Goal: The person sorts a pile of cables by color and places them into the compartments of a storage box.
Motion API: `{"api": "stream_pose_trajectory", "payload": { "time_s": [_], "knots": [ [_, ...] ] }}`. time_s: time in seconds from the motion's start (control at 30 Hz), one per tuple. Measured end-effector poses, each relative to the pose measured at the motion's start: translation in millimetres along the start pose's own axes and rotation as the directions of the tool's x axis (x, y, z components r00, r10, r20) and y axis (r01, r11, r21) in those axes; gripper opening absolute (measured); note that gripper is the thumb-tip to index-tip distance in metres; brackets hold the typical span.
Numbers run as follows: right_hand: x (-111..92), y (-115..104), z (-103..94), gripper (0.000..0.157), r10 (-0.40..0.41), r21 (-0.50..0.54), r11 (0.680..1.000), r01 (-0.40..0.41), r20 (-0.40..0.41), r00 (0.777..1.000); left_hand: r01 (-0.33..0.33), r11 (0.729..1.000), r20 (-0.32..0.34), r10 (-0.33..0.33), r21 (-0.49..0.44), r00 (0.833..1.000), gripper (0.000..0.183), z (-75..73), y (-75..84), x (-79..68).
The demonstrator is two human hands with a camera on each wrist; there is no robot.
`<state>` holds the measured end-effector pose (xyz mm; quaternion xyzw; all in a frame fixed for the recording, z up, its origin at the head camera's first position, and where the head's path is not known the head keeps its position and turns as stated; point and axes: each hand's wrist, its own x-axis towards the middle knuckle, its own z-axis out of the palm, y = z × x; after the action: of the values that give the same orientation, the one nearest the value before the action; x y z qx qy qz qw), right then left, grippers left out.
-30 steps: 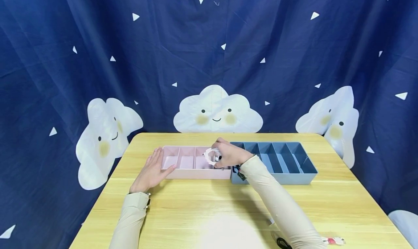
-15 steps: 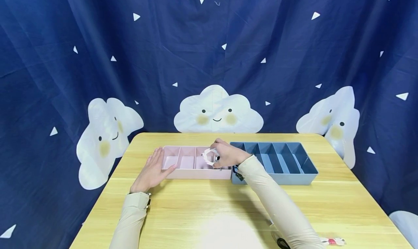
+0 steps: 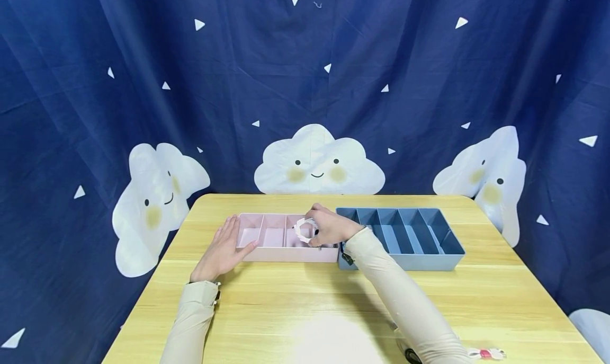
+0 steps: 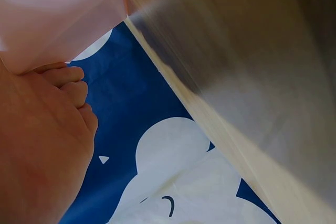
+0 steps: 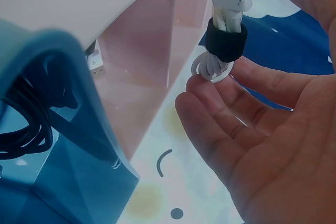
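While the spread left hand (image 3: 219,251) touches the pink tray (image 3: 288,254) at nine o'clock, the right hand (image 3: 333,227) holds coiled white cable (image 3: 297,230).

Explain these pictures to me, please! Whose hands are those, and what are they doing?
They belong to a person, not a robot. A camera on the person's head took the wide picture. Cameras on the wrists took the two close ones. On the table stand a pink box and a blue box, both split into little compartments. A black cable lies in the blue one. The right hand holds a white cable, bundled with a black band, over the pink box. The left hand rests against the pink box's end.
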<state>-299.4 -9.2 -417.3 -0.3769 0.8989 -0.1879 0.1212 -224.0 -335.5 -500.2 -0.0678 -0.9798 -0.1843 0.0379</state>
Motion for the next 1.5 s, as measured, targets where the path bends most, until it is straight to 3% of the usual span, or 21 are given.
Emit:
{"api": "stream_pose_trajectory", "payload": {
  "time_s": [1.5],
  "knots": [
    [5.8,-0.7,6.0,0.067,0.0,-0.015,1.0,0.0,0.017,1.0,0.011,1.0,0.01,-0.011,-0.003,1.0,0.102,-1.9,2.5,-0.8]
  ]
}}
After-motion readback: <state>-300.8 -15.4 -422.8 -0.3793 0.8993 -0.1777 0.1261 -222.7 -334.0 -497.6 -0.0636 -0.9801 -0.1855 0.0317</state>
